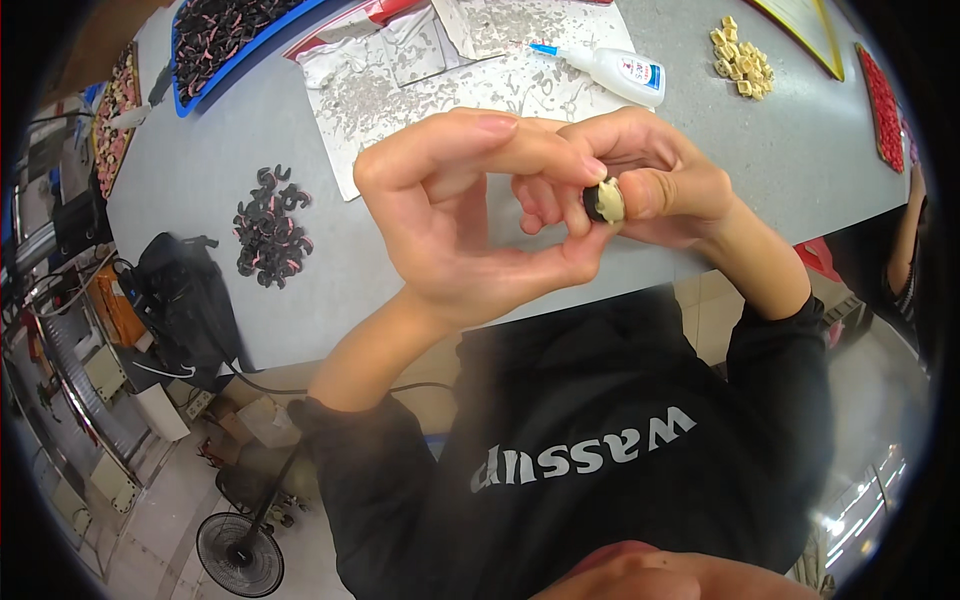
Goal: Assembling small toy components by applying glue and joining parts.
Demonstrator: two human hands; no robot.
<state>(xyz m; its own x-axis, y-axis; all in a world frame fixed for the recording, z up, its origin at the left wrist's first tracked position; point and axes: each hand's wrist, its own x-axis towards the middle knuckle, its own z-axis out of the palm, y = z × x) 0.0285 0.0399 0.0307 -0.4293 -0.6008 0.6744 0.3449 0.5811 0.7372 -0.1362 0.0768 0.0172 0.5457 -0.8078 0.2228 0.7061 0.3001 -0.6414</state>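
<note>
Over the grey table (170,200), at its near side, a small black-and-cream piece (604,205) sits between both hands. The left hand (440,215) bows into a wide loop, thumb and index fingertips pinching the piece. The right hand (665,185) holds it too, thumb against the cream face, other fingers curled. From the piece, a white squeeze bottle (625,76) lies at twelve o'clock, cream pieces (742,62) heap between one and two, loose black-and-pink curved bits (272,240) lie at nine, and a blue tray (247,57) of similar bits stands at ten.
</note>
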